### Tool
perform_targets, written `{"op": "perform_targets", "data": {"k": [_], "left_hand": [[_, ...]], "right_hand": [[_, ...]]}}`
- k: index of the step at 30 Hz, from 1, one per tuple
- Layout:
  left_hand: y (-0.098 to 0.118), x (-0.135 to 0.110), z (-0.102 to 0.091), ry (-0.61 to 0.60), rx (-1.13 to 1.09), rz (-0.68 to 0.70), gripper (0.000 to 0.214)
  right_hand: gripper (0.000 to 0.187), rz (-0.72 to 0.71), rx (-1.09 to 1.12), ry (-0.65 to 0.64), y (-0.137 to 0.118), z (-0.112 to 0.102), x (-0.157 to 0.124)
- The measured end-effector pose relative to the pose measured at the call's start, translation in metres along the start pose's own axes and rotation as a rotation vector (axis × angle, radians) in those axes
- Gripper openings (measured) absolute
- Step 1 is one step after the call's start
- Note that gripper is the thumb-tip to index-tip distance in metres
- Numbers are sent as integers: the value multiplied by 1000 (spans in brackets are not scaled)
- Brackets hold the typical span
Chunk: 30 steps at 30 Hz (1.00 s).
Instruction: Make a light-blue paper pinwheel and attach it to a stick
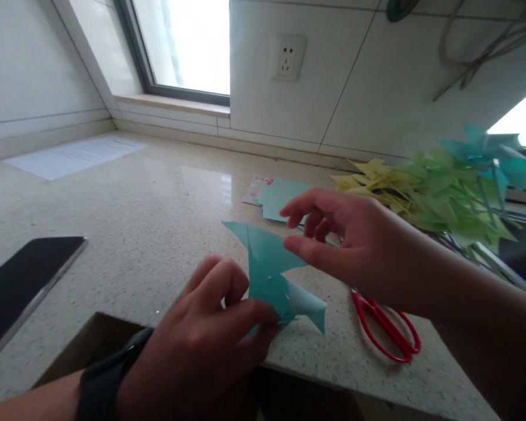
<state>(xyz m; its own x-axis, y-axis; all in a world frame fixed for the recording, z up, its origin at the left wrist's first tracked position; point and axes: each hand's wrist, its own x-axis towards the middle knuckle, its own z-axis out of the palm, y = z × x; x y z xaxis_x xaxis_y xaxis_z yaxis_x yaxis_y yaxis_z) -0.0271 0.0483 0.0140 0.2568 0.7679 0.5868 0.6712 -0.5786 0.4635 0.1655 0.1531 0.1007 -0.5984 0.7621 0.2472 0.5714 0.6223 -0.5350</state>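
Note:
My left hand [206, 345], with a black watch on the wrist, pinches the middle of a teal paper piece [269, 275] cut into pointed flaps, just above the speckled counter [149, 216]. My right hand [346, 240] hovers over the upper right flap, thumb and fingers apart, the thumb tip touching or almost touching the paper. Red-handled scissors [388, 330] lie on the counter beneath my right wrist.
A pile of yellow, green and teal paper pinwheels [447, 187] lies at the right by the wall. Teal paper sheets [280, 196] and a printed card lie behind my hands. A dark phone [21, 286] lies at left, a white sheet [74, 156] far left. A brown box edge [92, 345] shows below.

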Motion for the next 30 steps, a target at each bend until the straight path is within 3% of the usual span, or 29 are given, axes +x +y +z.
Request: {"op": "perform_targets", "data": {"k": [5,9,17,23,30], "left_hand": [[2,-1,-8,-69,16,30,15],[2,-1,-11,-101,56,51,14],[-1,1,-9,-95,52,53,17],[-6,5,-5,-115,85,-9,16],[-10,7,-5,-162,24,-37,16]], "right_hand": [[38,-84,-4,-187,-6,-14,13],[44,-140,-54,-243,-6,-20,13],[12,-70,-13,-39,-14,-4,12],[11,-42,2,108,11,3,-4],[9,-91,22,125,28,2,-14]]}}
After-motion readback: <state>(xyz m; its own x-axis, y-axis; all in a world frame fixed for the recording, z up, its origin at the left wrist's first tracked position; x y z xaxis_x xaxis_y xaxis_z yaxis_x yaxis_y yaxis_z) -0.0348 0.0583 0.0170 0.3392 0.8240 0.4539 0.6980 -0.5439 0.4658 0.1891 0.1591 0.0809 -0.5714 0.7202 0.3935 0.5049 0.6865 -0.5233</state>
